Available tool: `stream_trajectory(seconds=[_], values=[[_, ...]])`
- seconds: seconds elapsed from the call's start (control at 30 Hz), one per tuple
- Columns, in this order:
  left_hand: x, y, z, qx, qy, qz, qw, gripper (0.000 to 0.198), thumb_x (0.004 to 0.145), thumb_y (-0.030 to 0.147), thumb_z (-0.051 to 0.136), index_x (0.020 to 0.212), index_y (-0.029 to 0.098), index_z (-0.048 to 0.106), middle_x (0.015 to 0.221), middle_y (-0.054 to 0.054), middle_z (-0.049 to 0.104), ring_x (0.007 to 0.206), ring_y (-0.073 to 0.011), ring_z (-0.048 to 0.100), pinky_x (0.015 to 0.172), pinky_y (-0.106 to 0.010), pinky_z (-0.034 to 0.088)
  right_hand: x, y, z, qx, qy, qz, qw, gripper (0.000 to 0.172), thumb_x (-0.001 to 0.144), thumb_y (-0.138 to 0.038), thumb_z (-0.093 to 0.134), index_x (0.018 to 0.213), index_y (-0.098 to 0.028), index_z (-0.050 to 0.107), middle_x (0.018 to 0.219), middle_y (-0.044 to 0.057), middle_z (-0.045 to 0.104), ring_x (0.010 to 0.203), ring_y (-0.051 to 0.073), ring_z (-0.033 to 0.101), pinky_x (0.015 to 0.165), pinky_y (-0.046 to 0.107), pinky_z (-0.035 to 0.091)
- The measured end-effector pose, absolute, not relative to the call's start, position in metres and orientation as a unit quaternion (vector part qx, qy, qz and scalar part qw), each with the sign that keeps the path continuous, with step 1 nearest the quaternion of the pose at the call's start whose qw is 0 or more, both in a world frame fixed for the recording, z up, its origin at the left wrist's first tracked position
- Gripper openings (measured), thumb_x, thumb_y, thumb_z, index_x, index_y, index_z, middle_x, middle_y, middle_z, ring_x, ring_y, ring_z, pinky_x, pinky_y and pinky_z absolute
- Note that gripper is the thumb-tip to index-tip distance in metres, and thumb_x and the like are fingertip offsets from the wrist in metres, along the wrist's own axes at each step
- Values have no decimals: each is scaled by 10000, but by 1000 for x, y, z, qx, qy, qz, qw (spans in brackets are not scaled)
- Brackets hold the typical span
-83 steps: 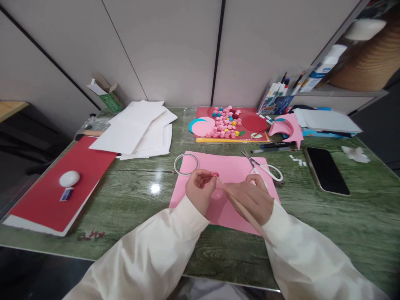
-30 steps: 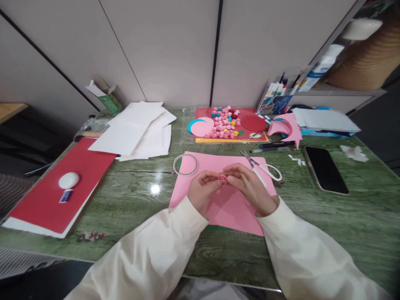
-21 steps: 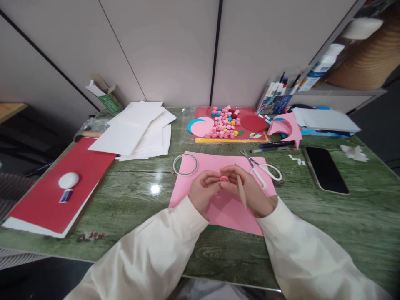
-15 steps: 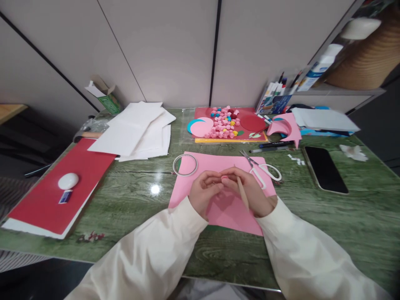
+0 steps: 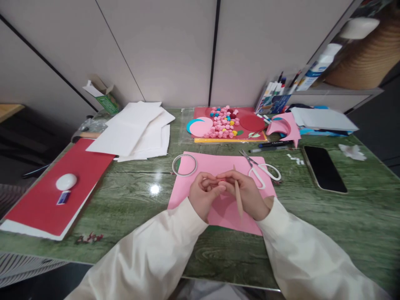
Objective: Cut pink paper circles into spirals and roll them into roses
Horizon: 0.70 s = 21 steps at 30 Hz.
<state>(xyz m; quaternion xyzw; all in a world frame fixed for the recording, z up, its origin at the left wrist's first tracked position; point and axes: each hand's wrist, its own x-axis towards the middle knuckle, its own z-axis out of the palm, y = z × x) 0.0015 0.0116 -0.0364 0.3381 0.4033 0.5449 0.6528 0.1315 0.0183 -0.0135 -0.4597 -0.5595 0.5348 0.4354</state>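
Observation:
Above the pink sheet [image 5: 228, 216], my left hand [image 5: 204, 191] and my right hand [image 5: 245, 191] meet at the fingertips. A small pink piece [image 5: 221, 182] is pinched between them, mostly covered by the fingers. My right hand also holds a thin pale wooden stick [image 5: 238, 196], which slants down across its palm side. Scissors with white handles [image 5: 261, 170] lie partly on the sheet's upper right, just beyond my right hand. A roll of tape [image 5: 184, 165] rests over the sheet's upper left corner.
Pink, blue and yellow paper pieces [image 5: 223, 123] lie on red sheets at the back. White papers [image 5: 134, 129] are back left, near a red sheet [image 5: 40, 208] bearing a white round object [image 5: 66, 182]. A phone [image 5: 325, 168] lies right, below pink scraps [image 5: 292, 125] and pens [image 5: 275, 144].
The fingers have closed further over the small pink piece. The wooden stick in my right hand has shifted slightly left and stands more upright. The view has moved very slightly.

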Motion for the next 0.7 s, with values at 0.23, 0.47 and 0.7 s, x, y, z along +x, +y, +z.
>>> stream_trajectory(seconds=[0.23, 0.47, 0.7], values=[[2, 11, -35, 340, 399, 538, 660, 314, 605, 193, 699, 789, 182, 445, 690, 21, 639, 592, -98, 580, 575, -228, 432, 132, 19, -17, -453, -572, 524, 439, 177, 740, -305, 599, 880, -196, 593, 817, 23, 622, 674, 124, 569, 597, 254, 466], [5, 14, -33, 281, 374, 515, 718, 315, 600, 177, 700, 859, 160, 520, 784, -23, 658, 745, -132, 616, 693, -269, 462, 136, 27, -20, -453, -554, 556, 424, 234, 734, -349, 591, 915, -202, 571, 798, 17, 588, 720, 145, 571, 648, 284, 463], [2, 18, -31, 216, 329, 500, 772, 209, 646, 158, 659, 844, 131, 598, 868, -63, 660, 859, -151, 604, 835, -301, 420, 137, 27, -22, -452, -556, 553, 425, 246, 738, -344, 587, 936, -208, 529, 825, 20, 550, 770, 146, 550, 690, 281, 456]])
